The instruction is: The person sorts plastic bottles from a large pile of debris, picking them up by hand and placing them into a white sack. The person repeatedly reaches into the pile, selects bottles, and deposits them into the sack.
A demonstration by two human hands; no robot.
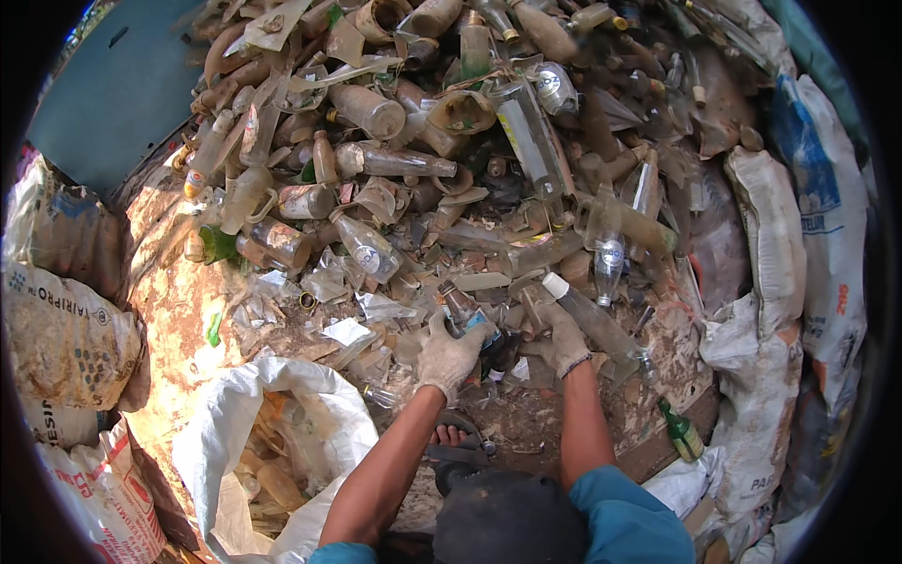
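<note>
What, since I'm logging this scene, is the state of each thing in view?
Left hand, gloved, at brown bottle, grip unclear
Right hand, gloved, grip unclear
Brown bottle, partly covered, intactness unclear
White-capped bottle, capped, lying tilted
Bottle pile, jumbled, some glass broken
White sack, open, bottles inside
Small green bottle, tilted, closure unclear

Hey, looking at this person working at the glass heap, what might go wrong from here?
Cuts look likeliest: broken glass lies close to the gloved left hand and right hand, and shards might pierce the gloves.

The bare toes between the forearms could be cut by a stray piece.

The bottles are piled loosely at odd angles, so disturbing the lower ones might make others roll down.
</note>
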